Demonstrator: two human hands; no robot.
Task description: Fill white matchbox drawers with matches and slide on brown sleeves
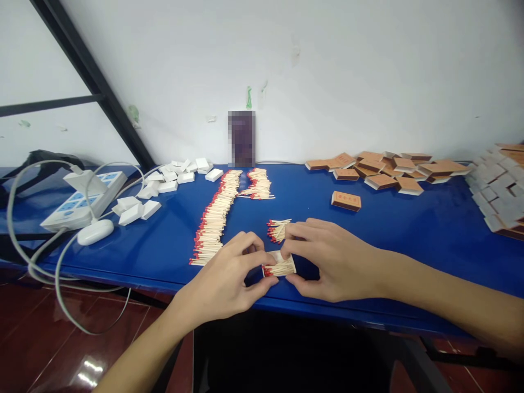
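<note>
A small white matchbox tray (pixel 278 255) lies near the table's front edge with red-tipped matches (pixel 283 268) in it. My left hand (pixel 229 281) grips the tray's left end, thumb at the near side and a fingertip over the match heads. At the right end, my right hand (pixel 333 262) has its thumb low at the near corner and its fingers bent over the far side. A small pile of loose matches (pixel 277 231) sits just beyond the tray, partly hidden by my right fingers. Left of that stretches a long row of matches (pixel 215 218), with a shorter bunch (pixel 261 184) behind.
White trays (pixel 170 177) lie scattered at the back left, near a power strip (pixel 88 199) and cables. Orange matchbox sleeves (pixel 380 169) are heaped at the back right, one sleeve (pixel 346 201) apart. A stack of matchboxes (pixel 499 185) stands far right. A blurred dark rectangle (pixel 242 139) leans on the wall.
</note>
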